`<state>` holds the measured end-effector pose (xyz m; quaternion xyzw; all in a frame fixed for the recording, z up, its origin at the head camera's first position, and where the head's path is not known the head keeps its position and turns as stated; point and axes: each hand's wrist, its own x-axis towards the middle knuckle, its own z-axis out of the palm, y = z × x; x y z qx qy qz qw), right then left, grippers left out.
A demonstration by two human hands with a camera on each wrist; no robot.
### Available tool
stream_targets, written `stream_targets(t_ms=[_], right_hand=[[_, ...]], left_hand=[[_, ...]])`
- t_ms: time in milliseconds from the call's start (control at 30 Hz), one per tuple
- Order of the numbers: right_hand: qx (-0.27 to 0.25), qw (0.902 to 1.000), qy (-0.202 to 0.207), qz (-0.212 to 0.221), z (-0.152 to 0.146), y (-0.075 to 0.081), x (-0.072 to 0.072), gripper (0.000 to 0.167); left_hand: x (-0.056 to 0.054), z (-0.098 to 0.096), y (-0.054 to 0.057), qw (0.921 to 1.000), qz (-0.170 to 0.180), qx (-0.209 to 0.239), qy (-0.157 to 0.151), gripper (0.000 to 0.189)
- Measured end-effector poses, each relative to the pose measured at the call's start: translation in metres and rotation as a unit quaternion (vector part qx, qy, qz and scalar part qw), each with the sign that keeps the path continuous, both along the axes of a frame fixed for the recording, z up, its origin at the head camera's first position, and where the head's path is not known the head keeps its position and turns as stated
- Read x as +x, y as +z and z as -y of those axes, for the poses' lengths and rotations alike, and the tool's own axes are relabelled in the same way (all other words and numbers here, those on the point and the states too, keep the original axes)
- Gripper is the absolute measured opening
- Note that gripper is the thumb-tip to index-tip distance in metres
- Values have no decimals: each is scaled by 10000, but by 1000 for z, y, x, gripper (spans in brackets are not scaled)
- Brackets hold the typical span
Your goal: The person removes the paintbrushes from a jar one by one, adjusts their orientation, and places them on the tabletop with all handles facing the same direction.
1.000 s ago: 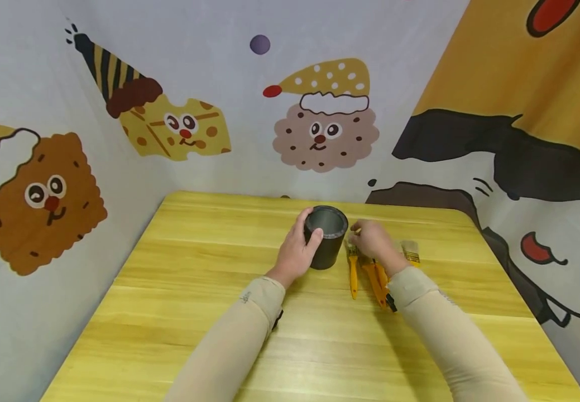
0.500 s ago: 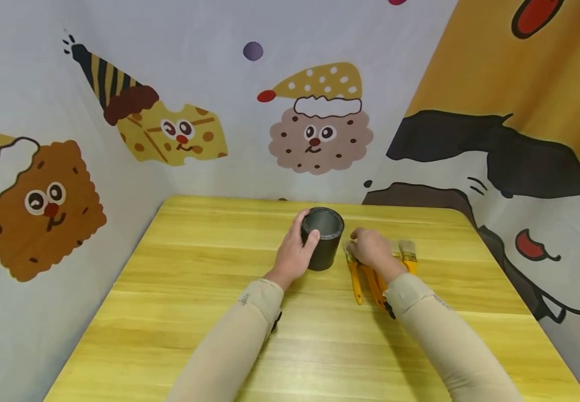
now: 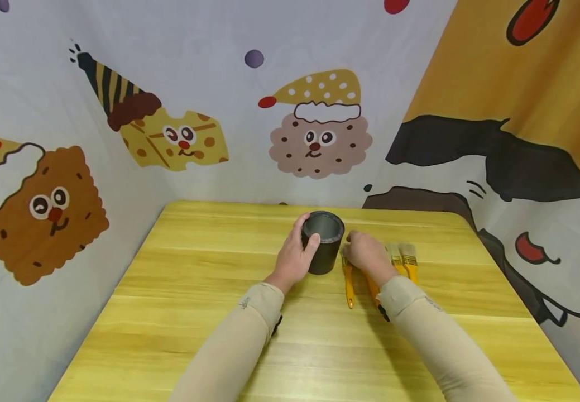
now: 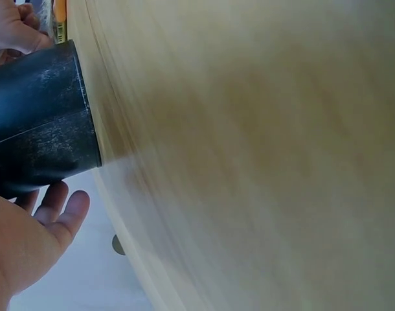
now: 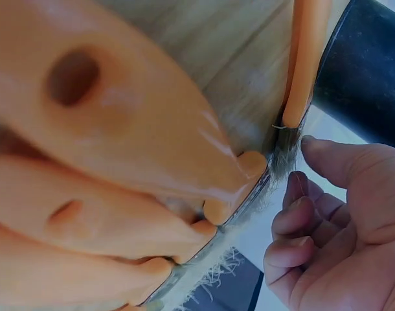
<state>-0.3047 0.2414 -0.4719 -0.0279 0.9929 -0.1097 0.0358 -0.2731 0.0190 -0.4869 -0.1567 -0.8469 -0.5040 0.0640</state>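
Note:
My left hand (image 3: 297, 254) grips a black, open-topped cylindrical pot (image 3: 324, 257) with fingers and thumb around its side; inside it I see only bare wall. In the left wrist view the pot (image 4: 42, 116) lies sideways across the frame. My right hand (image 3: 367, 254) is just right of the pot, its thumb and curled fingertips pinching the bristle end of a slim yellow-handled paintbrush (image 3: 349, 287). From the right wrist, those bristles (image 5: 285, 155) show between thumb and fingers. Wider paintbrushes (image 3: 409, 262) with pale bristles lie to the right, partly under my right arm.
Orange handles, one thing with a black end (image 3: 383, 312), lie half hidden under the right sleeve. All stand on a yellow wooden table (image 3: 209, 262), whose far edge meets a cartoon-printed cloth wall (image 3: 194, 184).
My right hand has come lower over the slim paintbrush's bristles. That brush tilted, then swung back toward upright and nearer the pot. My left hand stays around the pot.

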Motion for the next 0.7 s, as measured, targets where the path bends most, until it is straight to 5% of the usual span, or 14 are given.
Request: stream_targets(t_ms=[367,700], right_hand=[[-1074,9933,290,309,-48,8,10,50],[-1239,9920,115,207,-86,25,19,55]], left_hand=[[-11,16,2,9987,186,-361,-293,68],[-20,25,16,9972,340,-108,-657,66]])
